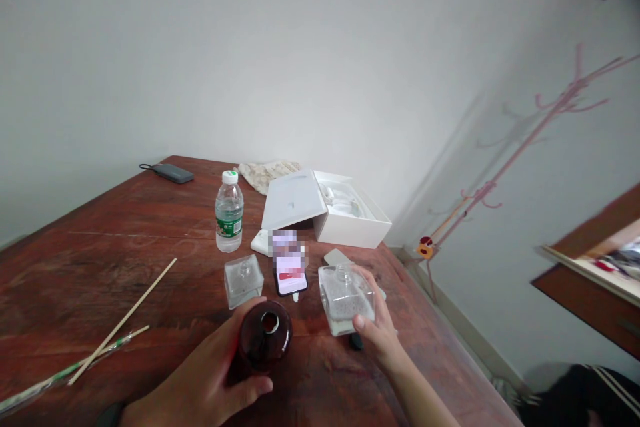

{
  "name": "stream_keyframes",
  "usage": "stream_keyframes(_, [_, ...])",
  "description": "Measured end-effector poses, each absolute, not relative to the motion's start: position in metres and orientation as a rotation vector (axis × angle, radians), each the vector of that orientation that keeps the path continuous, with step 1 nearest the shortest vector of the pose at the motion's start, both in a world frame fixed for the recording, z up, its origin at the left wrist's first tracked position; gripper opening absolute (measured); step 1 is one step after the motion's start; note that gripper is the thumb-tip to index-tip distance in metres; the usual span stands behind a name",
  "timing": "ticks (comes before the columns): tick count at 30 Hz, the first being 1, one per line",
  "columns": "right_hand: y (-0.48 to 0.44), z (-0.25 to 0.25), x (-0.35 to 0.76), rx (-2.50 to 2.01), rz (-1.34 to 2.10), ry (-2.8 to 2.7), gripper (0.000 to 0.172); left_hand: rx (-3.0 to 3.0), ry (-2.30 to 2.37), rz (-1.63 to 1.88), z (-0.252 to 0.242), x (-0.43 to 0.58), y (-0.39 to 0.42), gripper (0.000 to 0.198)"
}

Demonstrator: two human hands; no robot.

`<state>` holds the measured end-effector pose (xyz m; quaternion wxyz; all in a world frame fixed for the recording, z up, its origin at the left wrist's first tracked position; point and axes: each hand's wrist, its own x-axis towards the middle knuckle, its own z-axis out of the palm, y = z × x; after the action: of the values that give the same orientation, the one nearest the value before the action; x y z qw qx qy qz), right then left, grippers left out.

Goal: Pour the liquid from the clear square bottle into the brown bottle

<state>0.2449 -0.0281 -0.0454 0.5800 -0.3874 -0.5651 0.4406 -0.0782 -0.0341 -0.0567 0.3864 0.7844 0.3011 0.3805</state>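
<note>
From here I see the left hand (213, 368) grasping a brown bottle (265, 343) and the right hand (383, 333) a clear bottle (345, 303), both near the phone (291, 278), seemingly a step of handling 2 bottles, where the next move calls for steady grips.

Maroon-brown bottle (257, 345); colourless square bottles (344, 307); reddish-brown table (170, 227); white box (347, 232).

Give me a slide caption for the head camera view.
Left hand gripping a dark reddish-brown bottle, right hand holding a clear square bottle, at a wooden table.
</note>
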Motion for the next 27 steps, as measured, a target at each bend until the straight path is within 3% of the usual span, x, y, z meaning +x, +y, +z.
stream_keyframes(11, [-0.026,-0.050,0.249,-0.869,1.038,-1.349,0.080,2.036,0.790,0.942,-0.102,-0.086,-0.025,0.085])
stream_keyframes(27, [-0.027,-0.044,0.244,-0.880,0.997,-1.350,0.076,2.035,0.863,0.849,-0.092,-0.087,-0.026,0.083])
